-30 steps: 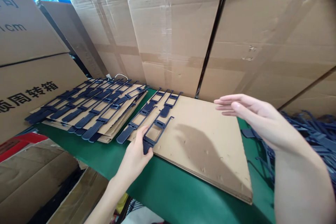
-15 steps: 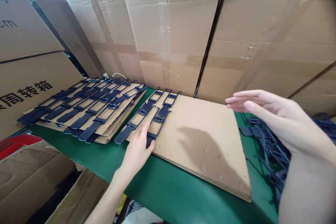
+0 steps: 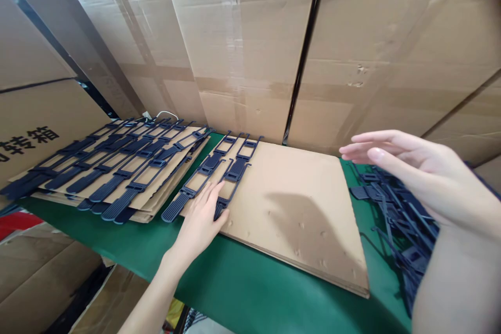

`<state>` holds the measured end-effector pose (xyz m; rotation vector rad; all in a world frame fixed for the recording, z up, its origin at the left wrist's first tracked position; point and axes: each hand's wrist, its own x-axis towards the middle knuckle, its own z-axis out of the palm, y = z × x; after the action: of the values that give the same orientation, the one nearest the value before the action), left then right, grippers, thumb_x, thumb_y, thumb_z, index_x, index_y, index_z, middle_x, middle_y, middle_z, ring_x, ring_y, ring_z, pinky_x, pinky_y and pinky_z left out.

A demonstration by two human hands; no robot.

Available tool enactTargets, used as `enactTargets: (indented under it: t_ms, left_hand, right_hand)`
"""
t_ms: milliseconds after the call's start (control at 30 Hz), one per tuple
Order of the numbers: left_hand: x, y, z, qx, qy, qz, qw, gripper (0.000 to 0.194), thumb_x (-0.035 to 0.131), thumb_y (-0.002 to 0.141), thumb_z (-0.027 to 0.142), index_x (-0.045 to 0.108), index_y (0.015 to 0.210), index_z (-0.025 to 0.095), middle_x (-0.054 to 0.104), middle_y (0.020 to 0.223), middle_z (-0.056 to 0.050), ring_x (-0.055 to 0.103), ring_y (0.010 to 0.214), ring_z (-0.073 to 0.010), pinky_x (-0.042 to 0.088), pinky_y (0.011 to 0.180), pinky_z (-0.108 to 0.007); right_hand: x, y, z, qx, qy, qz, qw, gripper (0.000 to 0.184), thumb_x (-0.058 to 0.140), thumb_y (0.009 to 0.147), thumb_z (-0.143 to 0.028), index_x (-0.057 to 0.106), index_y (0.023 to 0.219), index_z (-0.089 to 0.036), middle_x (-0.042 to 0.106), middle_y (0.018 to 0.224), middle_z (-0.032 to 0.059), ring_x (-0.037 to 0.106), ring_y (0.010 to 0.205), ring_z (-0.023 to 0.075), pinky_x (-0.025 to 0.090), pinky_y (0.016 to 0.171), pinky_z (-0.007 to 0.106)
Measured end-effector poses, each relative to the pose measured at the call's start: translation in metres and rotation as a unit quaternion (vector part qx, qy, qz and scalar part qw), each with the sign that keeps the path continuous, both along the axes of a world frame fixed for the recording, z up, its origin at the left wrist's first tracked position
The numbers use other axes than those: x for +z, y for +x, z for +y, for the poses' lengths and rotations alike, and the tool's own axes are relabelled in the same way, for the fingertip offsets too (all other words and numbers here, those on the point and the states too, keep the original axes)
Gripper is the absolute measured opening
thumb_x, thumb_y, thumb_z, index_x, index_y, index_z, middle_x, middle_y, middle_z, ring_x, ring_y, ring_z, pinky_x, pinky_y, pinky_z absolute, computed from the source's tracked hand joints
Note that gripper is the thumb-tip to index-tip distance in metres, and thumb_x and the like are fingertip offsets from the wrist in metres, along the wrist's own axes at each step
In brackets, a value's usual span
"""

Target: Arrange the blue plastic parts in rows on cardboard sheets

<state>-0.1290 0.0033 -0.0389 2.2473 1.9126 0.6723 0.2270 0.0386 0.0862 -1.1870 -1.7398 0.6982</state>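
Note:
My left hand lies over the near end of a dark blue plastic frame piece with a ribbed tab, its fingers stretched out on the part. Another such ribbed piece lies just left of that hand. Both rest with more of the same kind in two columns on the left side of a cardboard sheet. To the right, my right hand hovers with nothing in it, thumb and fingers apart. Beneath and beside it sits a tangled heap of dark blue pieces, partly hidden by the hand and forearm.
Left of the sheet, a cardboard stack carries rows of the same pieces. Both stand on a green tabletop. Large cardboard boxes wall off the back, and a printed box stands at left.
The view has shifted slightly, so the table items appear farther left. My left hand's fingers have flattened a little on the piece. My right hand keeps its open pose in the air.

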Motion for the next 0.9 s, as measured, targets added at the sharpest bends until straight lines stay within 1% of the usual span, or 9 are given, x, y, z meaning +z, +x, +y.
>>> enactTargets:
  t_ms: [100, 233, 333, 433, 567, 633, 700, 800, 900]
  left_hand:
    - [0.013, 0.003, 0.013, -0.051, -0.011, 0.043, 0.998, 0.052, 0.046, 0.087, 0.033, 0.039, 0.137, 0.017, 0.027, 0.149, -0.011, 0.017, 0.141, -0.0253, 0.024, 0.112, -0.044]
    - [0.029, 0.011, 0.058, -0.165, -0.026, 0.097, 0.981, 0.052, 0.04, 0.091, 0.033, 0.035, 0.141, 0.02, 0.017, 0.153, -0.01, 0.011, 0.142, -0.0229, 0.017, 0.114, -0.042]
    - [0.027, 0.019, 0.097, -0.166, -0.026, 0.122, 0.978, 0.052, 0.038, 0.092, 0.035, 0.035, 0.142, 0.018, 0.016, 0.153, -0.012, 0.011, 0.142, -0.0258, 0.016, 0.113, -0.045]
    - [0.014, 0.024, 0.122, -0.152, -0.022, 0.133, 0.979, 0.052, 0.039, 0.091, 0.034, 0.04, 0.139, 0.014, 0.021, 0.151, -0.015, 0.016, 0.141, -0.0269, 0.017, 0.113, -0.046]
    - [-0.001, 0.024, 0.128, -0.14, 0.002, 0.135, 0.981, 0.049, 0.03, 0.092, 0.028, 0.046, 0.134, 0.011, 0.029, 0.148, -0.014, 0.022, 0.139, -0.025, 0.016, 0.114, -0.044]
    - [-0.004, 0.022, 0.127, -0.135, 0.012, 0.134, 0.982, 0.049, 0.028, 0.091, 0.027, 0.047, 0.134, 0.011, 0.032, 0.147, -0.013, 0.024, 0.139, -0.0245, 0.017, 0.114, -0.043]
    - [-0.004, 0.02, 0.126, -0.135, 0.015, 0.133, 0.982, 0.049, 0.029, 0.09, 0.028, 0.048, 0.133, 0.011, 0.034, 0.146, -0.013, 0.026, 0.138, -0.0247, 0.019, 0.114, -0.043]
    - [-0.004, 0.018, 0.127, -0.139, 0.019, 0.134, 0.981, 0.049, 0.029, 0.089, 0.027, 0.049, 0.132, 0.012, 0.035, 0.145, -0.013, 0.028, 0.137, -0.0241, 0.021, 0.113, -0.043]
    - [-0.005, 0.017, 0.13, -0.141, 0.024, 0.138, 0.98, 0.05, 0.029, 0.09, 0.028, 0.049, 0.132, 0.013, 0.035, 0.145, -0.012, 0.027, 0.138, -0.0228, 0.02, 0.113, -0.043]
  right_hand:
    - [0.001, 0.005, -0.002, -0.028, 0.016, -0.009, 0.999, 0.029, 0.058, 0.085, -0.043, 0.063, 0.107, -0.026, 0.068, 0.103, 0.0039, 0.064, 0.095, 0.0178, 0.053, 0.084, 0.026]
    - [0.005, 0.007, -0.008, -0.058, 0.032, 0.001, 0.998, 0.029, 0.059, 0.085, -0.043, 0.064, 0.106, -0.025, 0.068, 0.1, 0.0047, 0.065, 0.093, 0.0185, 0.053, 0.084, 0.028]
    - [0.007, 0.01, -0.01, -0.07, 0.037, 0.002, 0.997, 0.029, 0.059, 0.084, -0.043, 0.064, 0.106, -0.024, 0.069, 0.099, 0.0053, 0.065, 0.092, 0.0183, 0.053, 0.084, 0.029]
    - [0.0, 0.024, -0.002, -0.102, 0.03, -0.03, 0.994, 0.032, 0.059, 0.082, -0.045, 0.063, 0.105, -0.022, 0.069, 0.097, 0.007, 0.066, 0.089, 0.0192, 0.052, 0.084, 0.031]
    - [-0.022, 0.064, 0.022, -0.187, -0.017, -0.099, 0.977, 0.033, 0.058, 0.081, -0.045, 0.062, 0.103, -0.021, 0.069, 0.095, 0.0083, 0.065, 0.089, 0.0223, 0.049, 0.088, 0.039]
    - [-0.033, 0.083, 0.032, -0.227, -0.04, -0.143, 0.963, 0.032, 0.057, 0.08, -0.044, 0.062, 0.102, -0.021, 0.069, 0.094, 0.0085, 0.065, 0.088, 0.0237, 0.048, 0.088, 0.042]
    - [-0.039, 0.095, 0.036, -0.243, -0.052, -0.158, 0.956, 0.034, 0.057, 0.079, -0.045, 0.062, 0.103, -0.021, 0.069, 0.094, 0.0084, 0.065, 0.087, 0.0242, 0.048, 0.087, 0.042]
    - [-0.036, 0.093, 0.034, -0.227, -0.054, -0.14, 0.962, 0.035, 0.056, 0.079, -0.046, 0.062, 0.104, -0.021, 0.069, 0.095, 0.0084, 0.065, 0.087, 0.0238, 0.048, 0.087, 0.041]
    - [-0.026, 0.079, 0.024, -0.201, -0.044, -0.122, 0.971, 0.036, 0.057, 0.08, -0.046, 0.061, 0.105, -0.02, 0.068, 0.097, 0.0089, 0.065, 0.089, 0.023, 0.048, 0.088, 0.039]
